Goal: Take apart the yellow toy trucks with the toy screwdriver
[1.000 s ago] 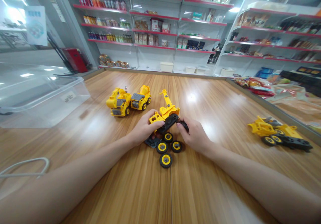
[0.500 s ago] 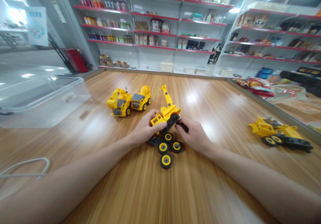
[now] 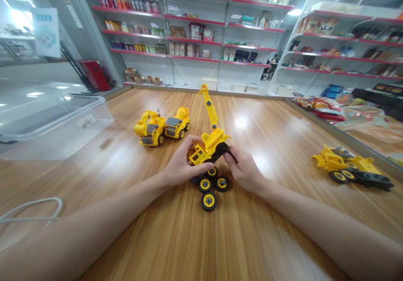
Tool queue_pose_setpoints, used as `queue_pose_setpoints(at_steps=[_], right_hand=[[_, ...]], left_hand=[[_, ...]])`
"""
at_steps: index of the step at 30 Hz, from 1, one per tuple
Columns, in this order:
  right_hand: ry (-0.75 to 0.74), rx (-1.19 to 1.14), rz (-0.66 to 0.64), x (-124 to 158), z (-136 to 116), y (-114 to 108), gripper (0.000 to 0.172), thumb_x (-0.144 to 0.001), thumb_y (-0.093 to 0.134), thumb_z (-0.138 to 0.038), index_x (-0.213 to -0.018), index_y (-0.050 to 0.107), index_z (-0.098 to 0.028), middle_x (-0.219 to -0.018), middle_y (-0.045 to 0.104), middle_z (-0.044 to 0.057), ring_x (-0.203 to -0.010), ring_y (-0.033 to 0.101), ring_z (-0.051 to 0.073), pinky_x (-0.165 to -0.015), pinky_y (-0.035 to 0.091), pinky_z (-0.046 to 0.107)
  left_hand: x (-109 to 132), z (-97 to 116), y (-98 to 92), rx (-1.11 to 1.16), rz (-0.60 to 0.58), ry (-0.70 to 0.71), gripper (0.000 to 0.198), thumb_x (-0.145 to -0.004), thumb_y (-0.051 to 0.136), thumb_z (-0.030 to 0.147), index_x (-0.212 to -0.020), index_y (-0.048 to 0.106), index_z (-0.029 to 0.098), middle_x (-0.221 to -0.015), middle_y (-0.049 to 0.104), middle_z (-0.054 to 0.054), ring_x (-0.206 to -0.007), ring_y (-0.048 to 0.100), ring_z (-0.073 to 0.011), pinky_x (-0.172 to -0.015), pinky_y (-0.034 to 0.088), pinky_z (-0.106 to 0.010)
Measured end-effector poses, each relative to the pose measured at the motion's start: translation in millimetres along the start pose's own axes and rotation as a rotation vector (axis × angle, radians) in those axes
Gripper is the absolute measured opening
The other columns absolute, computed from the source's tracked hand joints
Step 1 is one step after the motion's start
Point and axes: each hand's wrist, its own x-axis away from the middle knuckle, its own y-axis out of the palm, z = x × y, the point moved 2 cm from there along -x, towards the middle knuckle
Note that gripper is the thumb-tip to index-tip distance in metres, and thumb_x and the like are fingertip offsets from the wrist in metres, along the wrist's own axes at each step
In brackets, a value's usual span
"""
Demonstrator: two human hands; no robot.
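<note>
My left hand is wrapped round a yellow toy crane truck, thumb along its near side. The truck is tilted, with its black chassis showing and its yellow boom pointing away from me. My right hand is closed at the chassis's right end, pinching a thin dark stick-like piece that is mostly hidden by the fingers. Just below the truck, several loose black wheels with yellow hubs lie on the table. A dark flat part is partly covered by my left hand.
Two yellow toy trucks, an excavator-like one and a cement mixer, stand at the back left. A partly built yellow-and-black toy vehicle lies right. A clear plastic bin and a white cable are left. Shelves stand behind.
The crane truck has been tipped and lifted slightly, so its boom reaches further up and away. My right hand has shifted a little right along with the chassis end.
</note>
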Motion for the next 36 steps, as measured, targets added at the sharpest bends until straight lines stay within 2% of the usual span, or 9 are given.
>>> queue_pose_setpoints(at_steps=[5,10,13,16,21,25,28,32,36], right_hand=[[0.06,-0.083,-0.004,2,0,0,0.017,-0.099,0.042,-0.035,-0.1,0.052,-0.021,-0.077,0.059,0.0,-0.065,0.054,0.014,-0.061,0.042,0.027],[0.071,-0.261,0.037,5,4,2,0.025,-0.101,0.036,-0.031,-0.124,0.039,-0.022,-0.095,0.06,0.004,-0.084,0.06,0.016,-0.074,0.048,0.031],[0.007,-0.283,0.077,4,7,5,0.029,-0.098,0.046,-0.028,-0.125,0.036,-0.023,-0.103,0.061,0.007,-0.094,0.061,0.019,-0.085,0.049,0.036],[0.016,-0.291,0.099,3,10,6,0.035,-0.094,0.053,-0.028,-0.124,0.035,-0.023,-0.107,0.063,0.008,-0.096,0.063,0.02,-0.087,0.05,0.038],[0.03,-0.264,0.031,4,7,5,0.036,-0.099,0.041,-0.028,-0.134,0.031,-0.024,-0.102,0.065,0.006,-0.096,0.063,0.02,-0.088,0.049,0.04],[0.01,-0.261,0.018,5,5,5,0.043,-0.099,0.039,-0.025,-0.141,0.026,-0.024,-0.102,0.063,0.007,-0.095,0.062,0.02,-0.091,0.049,0.042],[0.01,-0.271,0.048,5,7,7,0.051,-0.095,0.048,-0.024,-0.141,0.025,-0.024,-0.101,0.064,0.007,-0.094,0.063,0.02,-0.088,0.05,0.042],[0.106,-0.276,0.111,2,13,7,0.064,-0.086,0.061,-0.022,-0.14,0.028,-0.026,-0.095,0.065,0.004,-0.086,0.065,0.02,-0.078,0.053,0.037],[0.171,-0.334,0.121,0,18,9,0.056,-0.082,0.066,-0.023,-0.129,0.036,-0.026,-0.095,0.063,0.002,-0.089,0.064,0.02,-0.075,0.054,0.035]], left_hand=[[1,0,-0.5,-0.033,0.012,-0.005,0.052,-0.072,0.079,0.038,-0.108,0.045,0.022,-0.095,0.058,-0.001,-0.079,0.057,-0.0149,-0.065,0.045,-0.024],[1,2,-1.4,-0.068,0.033,-0.014,0.051,-0.072,0.079,0.039,-0.107,0.046,0.022,-0.091,0.057,0.0,-0.077,0.057,-0.0143,-0.065,0.046,-0.024],[0,1,-0.9,-0.035,0.049,-0.028,0.05,-0.073,0.078,0.038,-0.107,0.045,0.022,-0.093,0.057,0.0,-0.078,0.059,-0.0141,-0.068,0.048,-0.024],[0,0,0.1,0.028,0.051,-0.019,0.05,-0.074,0.078,0.036,-0.107,0.043,0.022,-0.099,0.06,-0.001,-0.085,0.061,-0.0158,-0.073,0.049,-0.026],[-1,-2,0.9,0.082,0.04,-0.005,0.063,-0.073,0.078,0.031,-0.121,0.039,0.023,-0.118,0.058,-0.008,-0.107,0.061,-0.0221,-0.09,0.049,-0.034],[0,-3,0.8,0.044,0.029,0.003,0.068,-0.073,0.079,0.029,-0.126,0.037,0.024,-0.12,0.057,-0.009,-0.108,0.061,-0.0227,-0.091,0.049,-0.035],[0,-4,0.4,0.046,0.038,0.008,0.068,-0.072,0.08,0.029,-0.126,0.039,0.024,-0.119,0.058,-0.009,-0.105,0.062,-0.0222,-0.088,0.05,-0.034],[0,-4,0.5,0.032,0.023,0.015,0.067,-0.071,0.08,0.029,-0.125,0.04,0.023,-0.118,0.058,-0.009,-0.104,0.062,-0.022,-0.089,0.049,-0.034],[0,-3,0.8,-0.001,0.008,0.021,0.067,-0.074,0.078,0.029,-0.126,0.037,0.023,-0.119,0.057,-0.009,-0.106,0.061,-0.0219,-0.093,0.048,-0.036]])
